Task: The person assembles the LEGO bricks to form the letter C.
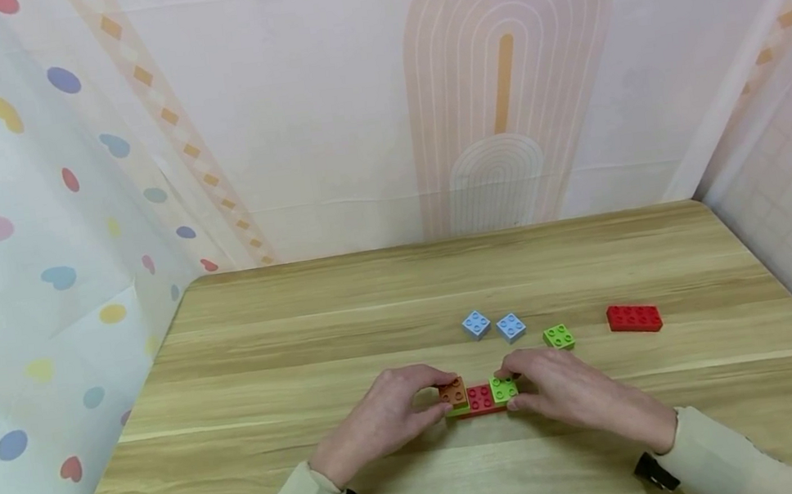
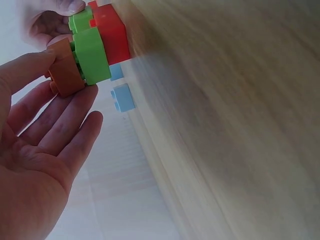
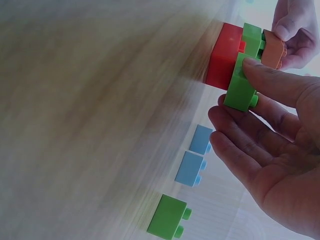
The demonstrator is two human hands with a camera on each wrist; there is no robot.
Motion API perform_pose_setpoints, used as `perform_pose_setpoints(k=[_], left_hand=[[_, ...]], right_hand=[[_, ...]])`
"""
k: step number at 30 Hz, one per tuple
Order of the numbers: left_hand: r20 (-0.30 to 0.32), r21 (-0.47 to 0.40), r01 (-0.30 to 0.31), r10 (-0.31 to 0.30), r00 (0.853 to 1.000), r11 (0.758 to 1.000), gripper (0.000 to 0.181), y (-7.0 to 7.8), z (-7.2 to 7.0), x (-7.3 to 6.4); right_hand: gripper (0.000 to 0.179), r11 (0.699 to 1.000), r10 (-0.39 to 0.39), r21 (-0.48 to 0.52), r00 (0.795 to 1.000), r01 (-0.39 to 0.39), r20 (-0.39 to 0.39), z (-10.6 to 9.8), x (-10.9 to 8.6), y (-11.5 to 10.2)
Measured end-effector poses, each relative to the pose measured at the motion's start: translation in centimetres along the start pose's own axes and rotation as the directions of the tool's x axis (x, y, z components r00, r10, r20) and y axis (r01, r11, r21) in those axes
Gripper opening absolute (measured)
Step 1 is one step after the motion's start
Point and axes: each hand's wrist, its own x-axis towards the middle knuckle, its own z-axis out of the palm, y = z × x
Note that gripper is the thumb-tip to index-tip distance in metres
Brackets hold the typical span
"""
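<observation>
In front of me a long red toy building brick lies on the table. A green brick sits on its left end, topped by an orange-brown brick. My left hand pinches this orange-brown brick between thumb and fingers. Over the red brick's right end is another green brick, its studs facing up. Thumb and fingertips of my right hand pinch it at its sides. Between the two green bricks, the red studs show in the head view.
Behind the hands lie two light blue bricks, a loose green brick close beyond the right hand, and a second long red brick farther right. A patterned cloth hangs along the back of the wooden table.
</observation>
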Motion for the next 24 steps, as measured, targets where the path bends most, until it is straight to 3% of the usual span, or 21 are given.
perform_pose_setpoints(k=[13,24], left_hand=[[0.006,0.160,-0.042,0.042,0.999,0.986,0.032,0.7,0.1,0.5],[0.006,0.264,0.014,-0.016,1.000,0.965,0.032,1.2,0.4,0.4]], right_hand=[[0.029,1.000,0.007,0.014,1.000,-0.007,0.008,-0.1,0.0,-0.1],[0.031,1.000,-0.001,0.007,1.000,0.001,0.006,-0.1,0.1,-0.1]])
